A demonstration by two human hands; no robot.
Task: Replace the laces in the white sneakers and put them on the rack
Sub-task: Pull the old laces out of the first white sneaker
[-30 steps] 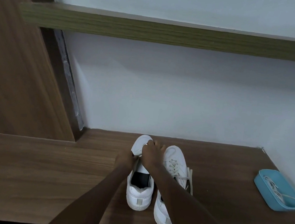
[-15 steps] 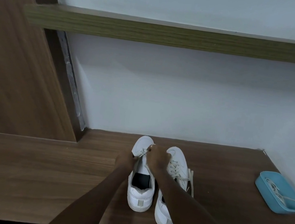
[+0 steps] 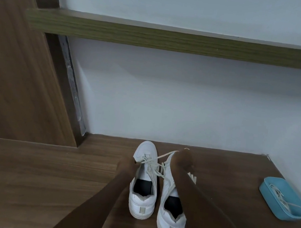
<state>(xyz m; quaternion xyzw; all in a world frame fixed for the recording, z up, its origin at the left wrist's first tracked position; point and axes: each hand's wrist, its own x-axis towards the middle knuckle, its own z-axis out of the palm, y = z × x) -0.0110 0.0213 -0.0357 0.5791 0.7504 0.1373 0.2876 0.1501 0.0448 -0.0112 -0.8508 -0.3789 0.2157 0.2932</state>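
On the worktop (image 3: 42,186), the left sneaker (image 3: 141,205) lies heel-near and toe-to-wall, the left hand (image 3: 126,165) at its left flank, grip unclear, while its lace (image 3: 165,154) slants taut away-right into the farther right hand (image 3: 182,160), whose fingers curl around it.

A pale wall (image 3: 185,103) backs the brown wooden surface (image 3: 34,175); above that surface runs an olive shelf (image 3: 174,39); left, a wooden panel (image 3: 10,58).
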